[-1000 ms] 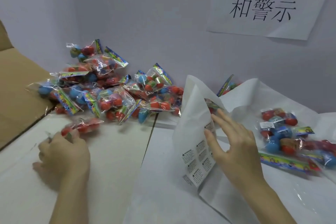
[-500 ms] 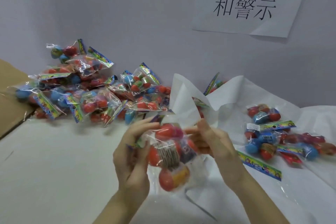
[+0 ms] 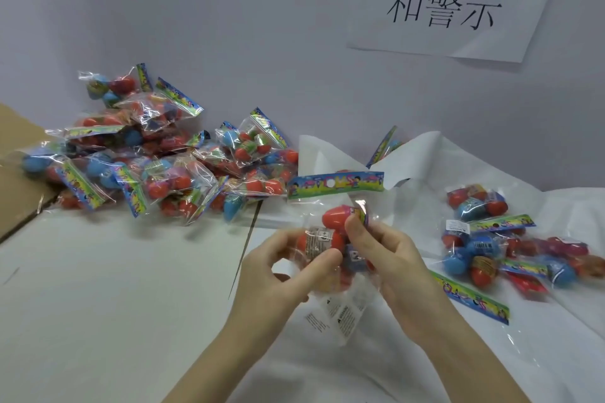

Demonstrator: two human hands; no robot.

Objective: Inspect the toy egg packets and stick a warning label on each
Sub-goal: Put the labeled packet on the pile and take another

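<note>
**Head view: one packet up for inspection, held in both hands**

The held toy egg packet point(image 3: 330, 239) hangs above the counter point(image 3: 98, 288), its printed header strip point(image 3: 335, 185) at the top. It looks light: crinkly clear film around a few hard plastic eggs, so the film should slide and the eggs shift inside. The eggs themselves, or the stiffer header strip, seem the surest places to grip. The left hand point(image 3: 278, 275) grips the lower part, fingers curled round it; the right hand point(image 3: 393, 258) pinches the upper part, thumb on the film.

Half a second ago the packet sat lower and its header strip was out of sight; now the strip shows level on top.

Below lies the warning label sheet point(image 3: 340, 314). The unlabelled heap of packets point(image 3: 157, 167) lies left, a smaller group point(image 3: 510, 245) right.
</note>
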